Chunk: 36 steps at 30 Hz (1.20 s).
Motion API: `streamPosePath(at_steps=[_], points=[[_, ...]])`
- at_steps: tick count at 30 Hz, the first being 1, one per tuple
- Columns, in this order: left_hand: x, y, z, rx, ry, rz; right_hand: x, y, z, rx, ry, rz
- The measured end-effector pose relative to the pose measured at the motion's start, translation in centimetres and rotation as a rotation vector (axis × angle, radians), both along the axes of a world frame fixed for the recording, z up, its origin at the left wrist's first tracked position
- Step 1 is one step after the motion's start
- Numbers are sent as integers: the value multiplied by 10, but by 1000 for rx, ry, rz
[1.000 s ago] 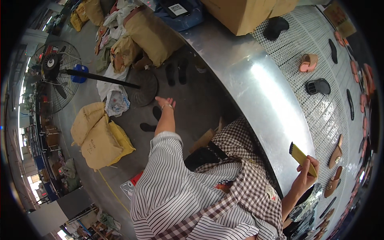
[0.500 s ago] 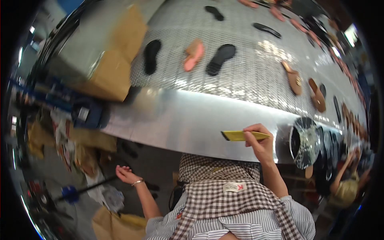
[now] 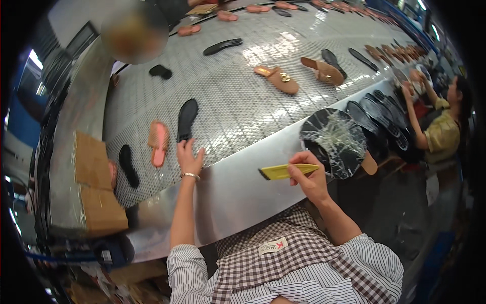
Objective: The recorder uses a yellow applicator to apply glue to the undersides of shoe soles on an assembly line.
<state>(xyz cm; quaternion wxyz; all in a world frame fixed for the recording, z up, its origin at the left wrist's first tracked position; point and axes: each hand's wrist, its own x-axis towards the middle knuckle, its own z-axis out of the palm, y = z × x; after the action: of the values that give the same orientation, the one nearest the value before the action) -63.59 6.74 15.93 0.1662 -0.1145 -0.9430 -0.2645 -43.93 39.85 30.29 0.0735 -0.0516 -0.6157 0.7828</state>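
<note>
My left hand [image 3: 189,158] stretches over the mesh belt, its fingers apart at the heel end of a black shoe sole [image 3: 188,116]; whether they touch it is hard to tell. In my right hand [image 3: 310,177] is a brush with a flat yellow handle [image 3: 278,172], its dark tip pointing left above the metal ledge [image 3: 238,190]. Just right of that hand stands a round black pan [image 3: 313,133] webbed with pale, stringy residue. Left of the sole lie a pink and tan slide sandal [image 3: 158,143] and another black sole [image 3: 128,166].
Brown mules with gold ornaments [image 3: 278,80] lie farther up the mesh belt [image 3: 223,111]. Several black soles [image 3: 374,119] are stacked beyond the pan. A cardboard box [image 3: 104,210] is at the left. At the right, a co-worker in a yellow top [image 3: 443,134] sits along the ledge.
My left hand has come up from beside my body to the black sole on the belt. The view has turned right; my right hand still holds the brush.
</note>
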Motion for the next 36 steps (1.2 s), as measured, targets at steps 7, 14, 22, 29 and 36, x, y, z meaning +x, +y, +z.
streamPosePath(at_steps=[7,14,22,29,36], points=[[-64,15,-41,-499,24,400,29,82,6,115,-2,-369],[-33,50,-7,-348,-137,250,38,204,31,785,294,-887],[-24,37,-15,-147,-57,159,8,349,6,1686,-436,-289],[-23,31,-11,20,-67,98,4,384,-18,1497,-522,-121],[-18,30,-6,-24,-15,96,-20,355,21,1460,-402,-214]])
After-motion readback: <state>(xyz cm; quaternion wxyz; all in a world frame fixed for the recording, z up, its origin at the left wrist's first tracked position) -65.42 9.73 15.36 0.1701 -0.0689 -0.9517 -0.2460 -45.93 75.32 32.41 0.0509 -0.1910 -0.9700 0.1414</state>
